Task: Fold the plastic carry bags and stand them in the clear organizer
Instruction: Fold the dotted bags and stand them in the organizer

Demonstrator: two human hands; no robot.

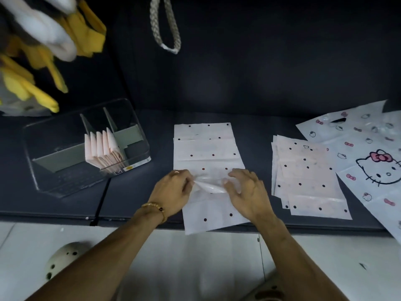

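Lying flat on a dark surface (271,101), a pale dotted plastic bag (206,153) stretches lengthwise away from the person, its long axis running from the near edge, which it overhangs slightly, toward the dark back panel. The left hand (173,190) pinches a lifted, crinkled flap of the bag near its middle, thumb and fingers closed narrowly on the film. The right hand (247,192) rests beside it with fingers spread and loosely bent over the same raised fold; whether those fingers actually grip the plastic cannot be told. A beaded bracelet (155,208) circles the left wrist.

To the left stands the clear organizer (86,146), set at a slight angle, with grey dividers inside. A row of folded pink bags (104,148) stands upright in one of its middle compartments, leaning slightly. To the right of the working bag, well apart from it, lies a flat stack of dotted bags (308,177), long axis also running away from the person. Beyond that, at the far right, white cartoon-cat bags (373,161) lie spread and overlapping. A braided cord loop (166,25) hangs above, and yellow and white fabric (43,51) hangs at upper left.
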